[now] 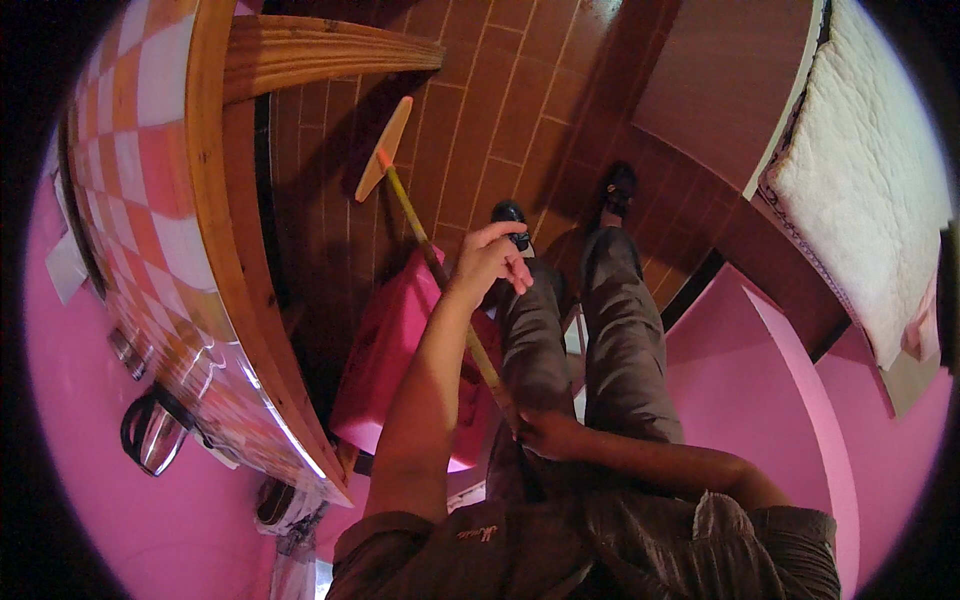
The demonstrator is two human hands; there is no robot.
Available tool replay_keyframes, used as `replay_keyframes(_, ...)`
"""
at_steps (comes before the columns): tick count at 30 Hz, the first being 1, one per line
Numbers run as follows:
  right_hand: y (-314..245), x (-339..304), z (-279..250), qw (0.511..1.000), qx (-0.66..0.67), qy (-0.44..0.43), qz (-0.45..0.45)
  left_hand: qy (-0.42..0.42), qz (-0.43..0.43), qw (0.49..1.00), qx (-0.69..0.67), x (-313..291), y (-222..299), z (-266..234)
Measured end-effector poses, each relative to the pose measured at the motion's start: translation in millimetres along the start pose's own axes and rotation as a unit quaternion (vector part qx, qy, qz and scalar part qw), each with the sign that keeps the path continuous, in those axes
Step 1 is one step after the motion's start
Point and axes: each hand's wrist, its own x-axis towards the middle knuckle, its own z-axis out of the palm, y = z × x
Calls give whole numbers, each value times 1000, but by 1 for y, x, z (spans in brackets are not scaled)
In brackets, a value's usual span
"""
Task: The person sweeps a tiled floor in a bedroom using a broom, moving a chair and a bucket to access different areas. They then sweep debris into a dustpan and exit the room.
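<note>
While right fingers (530,427) grip mop pole (484,362), left fingers (517,270) hang half-curled.

A long-handled floor tool (408,208) is held at a slant, gripped by the right hand (553,436) near its closer end. Its slim pole (484,365), yellowish ahead of the left hand (490,262) and duller nearer the right, is partly hidden below the left wrist (457,297). The straight, narrow, pale orange head (394,132) is set crosswise ahead and leftward of the left hand.
</note>
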Motion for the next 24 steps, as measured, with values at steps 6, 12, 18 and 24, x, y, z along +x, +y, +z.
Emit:
replay_keyframes(6, -7, -1, -5, 1000, -10, -2, 1, -2, -51, 996, 77, -3, 8, -2)
replay_keyframes(12, 7, 4, -3, 999, 30, -17, -42, 17, -34, 996, 77, 4, -17, -13)
replay_keyframes(18, 32, 7, -4, 995, -42, 55, -76, 27, -78, 995, 51, -2, -22, -14)
replay_keyframes(24, 23, 12, -44, 994, 35, -90, 51, 22, -117, 982, 150, -18, -29, 14)
